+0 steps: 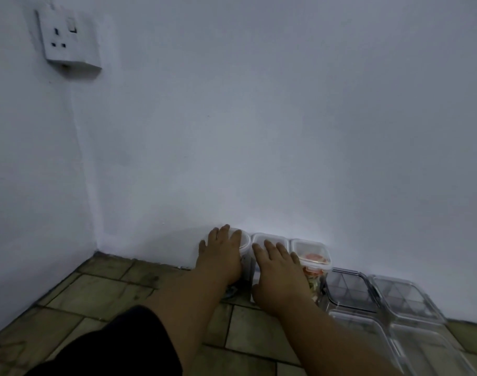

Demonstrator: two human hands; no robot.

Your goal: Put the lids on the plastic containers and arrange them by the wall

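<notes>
Three tall clear plastic containers with white lids stand in a row against the white wall [286, 131]. My left hand [222, 256] lies flat, fingers spread, on the lid of the leftmost container [244, 240]. My right hand [279, 270] lies flat on the lid of the middle container [270, 238]. The rightmost tall container [312, 251] holds orange and green food and is untouched. To its right lie several flat clear containers [348, 290] with lids, side by side on the floor.
The floor [101, 297] is of greenish-brown tiles. The room corner is at the left, with a wall socket [69, 39] high up. A dark sleeve or knee [118, 346] fills the lower left.
</notes>
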